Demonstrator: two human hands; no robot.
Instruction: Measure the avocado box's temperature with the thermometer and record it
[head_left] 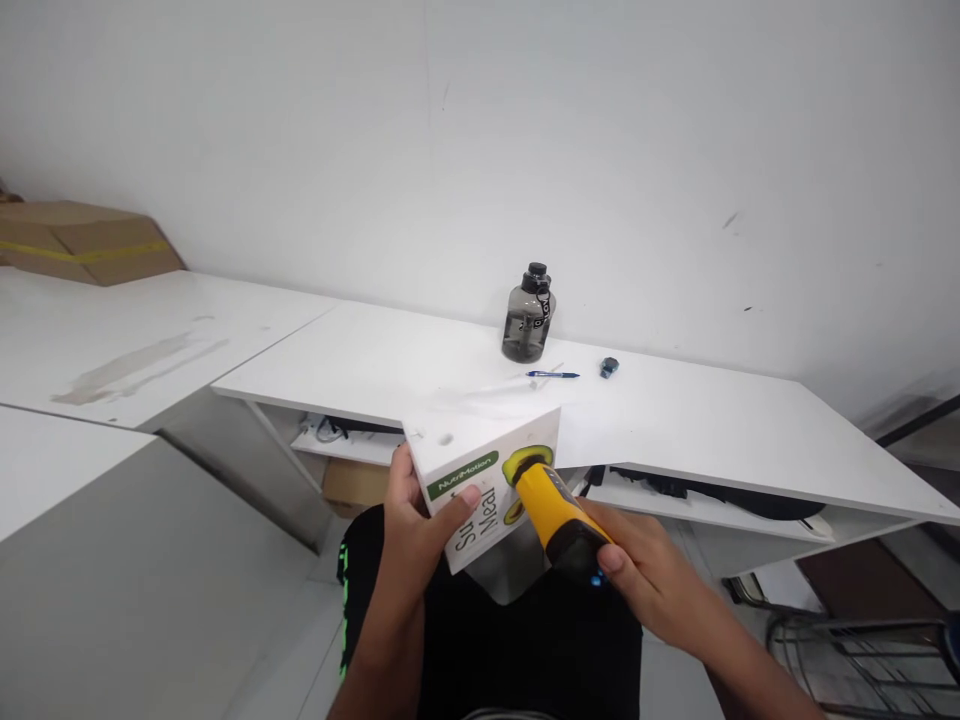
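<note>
My left hand (424, 515) is closed around the left side of a white carton (480, 540), its thumb lying across the printed front. The front reads "NutriMotion" and "Meal", with avocado pictures beside the words. In my right hand (652, 570) is a yellow-and-black hand-held device (551, 515) with small blue lights at its near end. Its far end covers part of the avocado picture; whether it touches the carton I cannot tell. Both things are held over my lap, in front of the desk edge, and the carton is tilted.
On the white desk (360, 350) stand a dark water bottle (527, 320), a blue pen (553, 375) and a dark watch-like object (609, 367). A cardboard box (97, 245) sits at the far left. Shelves under the desktop hold cables and dark items. A wire rack (862, 650) stands lower right.
</note>
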